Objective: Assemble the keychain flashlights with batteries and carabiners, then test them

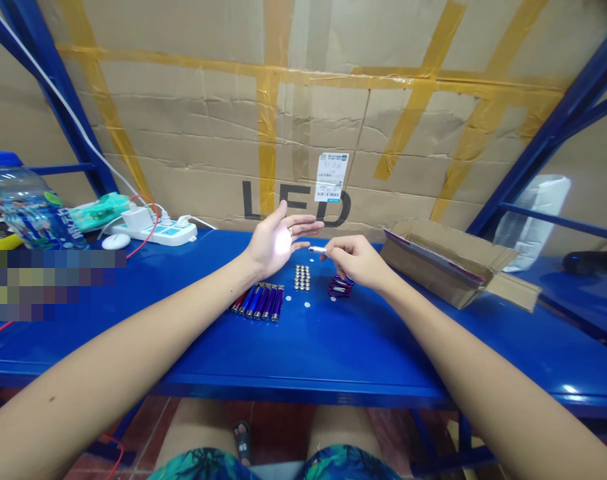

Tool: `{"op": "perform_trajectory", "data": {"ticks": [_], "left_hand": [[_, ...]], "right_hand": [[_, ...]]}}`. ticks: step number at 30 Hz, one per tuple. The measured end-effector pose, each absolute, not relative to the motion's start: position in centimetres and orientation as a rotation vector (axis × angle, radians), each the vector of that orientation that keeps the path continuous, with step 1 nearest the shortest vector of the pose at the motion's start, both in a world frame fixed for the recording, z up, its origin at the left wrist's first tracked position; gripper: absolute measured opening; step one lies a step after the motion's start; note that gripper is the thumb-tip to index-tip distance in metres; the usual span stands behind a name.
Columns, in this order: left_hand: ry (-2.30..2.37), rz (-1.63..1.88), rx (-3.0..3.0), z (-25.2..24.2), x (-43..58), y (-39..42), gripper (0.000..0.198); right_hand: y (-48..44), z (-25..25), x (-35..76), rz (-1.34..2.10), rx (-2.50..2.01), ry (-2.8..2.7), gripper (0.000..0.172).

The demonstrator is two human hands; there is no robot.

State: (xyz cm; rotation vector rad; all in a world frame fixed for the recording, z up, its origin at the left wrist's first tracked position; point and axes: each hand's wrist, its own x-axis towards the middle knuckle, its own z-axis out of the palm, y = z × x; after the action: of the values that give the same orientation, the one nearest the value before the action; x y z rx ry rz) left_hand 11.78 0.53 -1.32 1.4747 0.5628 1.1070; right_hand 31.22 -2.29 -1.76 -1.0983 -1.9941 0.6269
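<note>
My left hand (278,243) is held up above the blue table, palm open and fingers stretched out, and a bright white spot of light falls on the palm. Pinched in my right hand (351,257) is a small silver flashlight (317,249), pointing left at that palm. Just below the hands stands a small block of silver button cells (302,277) in rows. Several blue, purple and red metal tubes (263,303) lie side by side under my left wrist. Purple and blue carabiner clips (340,287) lie bunched below my right hand.
Small white discs (307,305) dot the blue table (303,353). An open cardboard box (433,267) sits at right. At left are a power strip (168,232), a white mouse-like device (116,242), a large bottle (33,207) and red wire. A large taped carton (208,133) stands behind.
</note>
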Motion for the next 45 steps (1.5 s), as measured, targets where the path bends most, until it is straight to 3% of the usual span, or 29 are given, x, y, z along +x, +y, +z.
{"op": "perform_trajectory", "data": {"ticks": [9,18,26,45], "left_hand": [[0.431,1.116,1.284,-1.64,11.89,0.83,0.067],[0.433,1.108,1.282,-1.72,11.90,0.81,0.068],[0.407,1.088,1.272,-1.84,11.90,0.91,0.065],[0.398,1.105,1.229,-1.46,11.92,0.72,0.064]], "right_hand": [[-2.15,-1.73,31.30,0.593,-1.056,-2.044,0.025],[-2.32,-1.68,31.34,0.705,-1.080,-2.003,0.028],[-1.92,-1.81,31.30,0.523,-1.061,-1.961,0.026],[-1.70,-1.79,31.01,0.532,-1.031,-1.998,0.028]]}}
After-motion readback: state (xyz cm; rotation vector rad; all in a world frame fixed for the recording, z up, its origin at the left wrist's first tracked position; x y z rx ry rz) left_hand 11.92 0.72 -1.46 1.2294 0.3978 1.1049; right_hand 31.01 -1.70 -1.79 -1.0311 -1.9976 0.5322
